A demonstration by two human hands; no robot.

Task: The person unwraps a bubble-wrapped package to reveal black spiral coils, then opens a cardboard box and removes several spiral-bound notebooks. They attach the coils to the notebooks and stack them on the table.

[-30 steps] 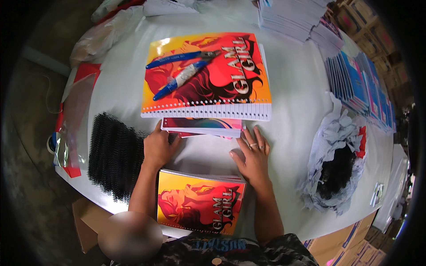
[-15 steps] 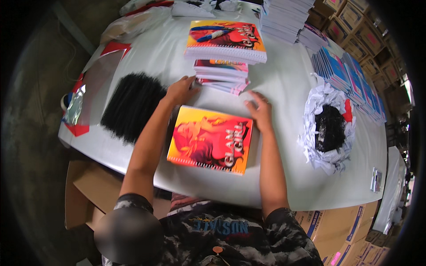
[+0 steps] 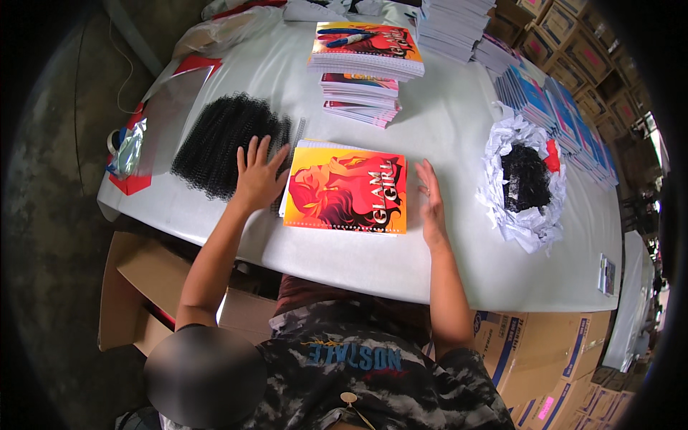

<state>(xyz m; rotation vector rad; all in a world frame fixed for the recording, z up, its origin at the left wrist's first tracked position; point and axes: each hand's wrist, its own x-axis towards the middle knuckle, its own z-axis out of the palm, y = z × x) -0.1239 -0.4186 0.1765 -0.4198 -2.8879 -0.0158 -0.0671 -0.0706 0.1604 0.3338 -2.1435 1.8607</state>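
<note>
In front of me lies a small stack of printed covers and sheets (image 3: 344, 190), red and yellow on top, with punched holes along its near edge. White sheets stick out slightly behind and to its left. My left hand (image 3: 259, 175) is open, fingers spread, between this stack and a pile of black plastic spiral binding coils (image 3: 222, 147). Its fingers overlap the pile's right edge; whether they touch it, I cannot tell. My right hand (image 3: 431, 204) is open too, fingers stretched out beside the stack's right edge, with a narrow gap between.
Farther back, smaller booklets (image 3: 360, 100) stand before a stack of spiral notebooks (image 3: 365, 66) with pens (image 3: 347, 37) on top. Crumpled white paper (image 3: 494, 197) rings black coil scraps (image 3: 525, 179) at right. Blue booklets (image 3: 527, 97) lie behind. Cardboard boxes (image 3: 534, 351) stand below the table.
Both hands have drawn back from the booklets behind to either side of the near stack. My left hand's fingers have spread. The stack now lies straighter, and the view has shifted.
</note>
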